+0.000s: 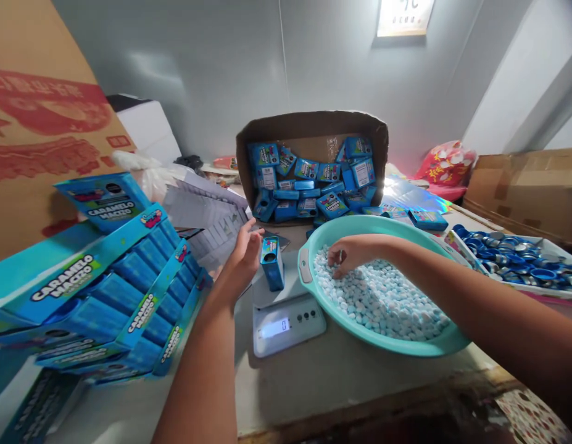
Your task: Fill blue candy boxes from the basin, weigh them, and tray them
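Note:
A small blue tin point(273, 266) with a round opening in its top stands upright on the white digital scale point(290, 325), whose lit display seems to read 0. My left hand point(247, 256) is just left of the tin, fingers stretched out, holding nothing; I cannot tell if it touches the tin. Small pale blue and white candies point(382, 302) fill much of a turquoise basin point(341, 229). My right hand point(349, 254) reaches into the basin at its left side, its fingers curled down into the candies and their tips partly hidden.
Stacked blue display boxes point(114, 277) of tins stand at the left, before a large carton point(40, 111). Behind the scale, an open cardboard box point(313, 120) holds many blue tins. A white tray point(517, 280) of blue round caps lies right of the basin, near another carton point(526, 191).

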